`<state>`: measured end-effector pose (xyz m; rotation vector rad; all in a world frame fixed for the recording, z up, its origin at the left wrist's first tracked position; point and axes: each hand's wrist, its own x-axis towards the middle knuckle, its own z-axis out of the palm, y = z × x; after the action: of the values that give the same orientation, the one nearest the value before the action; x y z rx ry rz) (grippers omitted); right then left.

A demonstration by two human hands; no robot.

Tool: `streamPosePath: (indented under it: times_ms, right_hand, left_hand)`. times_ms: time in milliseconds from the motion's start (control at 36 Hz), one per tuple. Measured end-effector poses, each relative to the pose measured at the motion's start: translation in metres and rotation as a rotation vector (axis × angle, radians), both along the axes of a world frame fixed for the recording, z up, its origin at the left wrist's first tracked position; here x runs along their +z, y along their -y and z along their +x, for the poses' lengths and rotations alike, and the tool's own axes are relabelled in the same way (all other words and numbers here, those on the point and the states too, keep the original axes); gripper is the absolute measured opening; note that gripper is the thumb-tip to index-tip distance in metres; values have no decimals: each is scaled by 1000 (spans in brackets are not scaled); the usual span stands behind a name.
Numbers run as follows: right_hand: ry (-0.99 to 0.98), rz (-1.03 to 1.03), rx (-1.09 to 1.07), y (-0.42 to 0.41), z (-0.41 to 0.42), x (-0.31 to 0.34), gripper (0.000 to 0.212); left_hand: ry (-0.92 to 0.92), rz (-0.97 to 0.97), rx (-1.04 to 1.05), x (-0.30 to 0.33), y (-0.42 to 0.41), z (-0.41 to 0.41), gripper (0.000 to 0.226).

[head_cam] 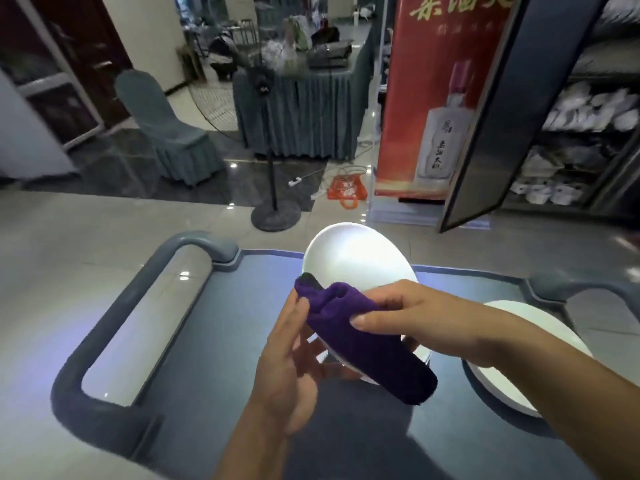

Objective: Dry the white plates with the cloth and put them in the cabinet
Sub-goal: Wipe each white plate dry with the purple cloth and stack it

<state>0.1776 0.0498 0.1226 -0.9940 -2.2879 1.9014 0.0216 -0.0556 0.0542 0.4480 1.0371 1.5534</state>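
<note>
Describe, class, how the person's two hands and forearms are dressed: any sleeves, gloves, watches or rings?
Both are bare. The left hand and right hand wear no gloves or visible rings; no watch or bracelet shows on either wrist, and no sleeve reaches the visible forearms.

Grey cart (114,341), standing fan (273,188), red banner (433,98), perhaps advertising liquor.

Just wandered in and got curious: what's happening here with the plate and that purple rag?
A person is drying a white plate over a grey cart. The left hand holds the plate from below, while the right hand presses a folded purple cloth against it. Another white plate waits on the cart at the right. The cabinet behind stands open, white dishes already on its shelves.
</note>
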Motion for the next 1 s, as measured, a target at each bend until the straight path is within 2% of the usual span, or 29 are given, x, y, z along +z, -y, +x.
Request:
streamPosePath:
  times_ms: [111, 194, 278, 361, 472, 556, 611, 694, 722, 806, 889, 1000]
  right_hand:
    - [68, -24, 80, 2, 18, -7, 22]
    - [88, -35, 39, 4, 36, -20, 22]
    - [6, -64, -87, 5, 60, -31, 24]
    - [-137, -158, -323, -2, 89, -39, 21]
    - [-271, -182, -562, -18, 118, -35, 25]
    - [-367, 14, -634, -27, 118, -22, 16]
    - [-406, 273, -594, -31, 110, -16, 27]
    - [-459, 559, -388, -29, 91, -12, 42]
    - [-409, 635, -312, -28, 84, -15, 43]
    - [-103, 882, -152, -24, 71, -32, 63]
    - [-86, 980, -125, -20, 69, -47, 66]
    - [-120, 953, -142, -16, 74, -56, 58]
  left_hand:
    - [-144, -8, 93, 0, 11, 11, 73]
    - [-196, -11, 181, 2, 18, 15, 77]
    - [-226, -41, 236, 3, 23, 18, 77]
    - [-255, -66, 252, 7, 25, 18, 76]
    - [-250, -78, 163, 10, 22, 19, 77]
    - [-250, -89, 118, 12, 16, 33, 77]
    - [-209, -75, 112, 11, 14, 49, 77]
    - [-123, -40, 86, 8, 15, 76, 72]
    - [-112, -22, 67, 8, 16, 84, 72]
    - [-137, 26, 35, 12, 18, 101, 66]
    - [-157, 41, 34, 14, 25, 106, 65]
    - [-156, 28, 45, 15, 31, 112, 63]
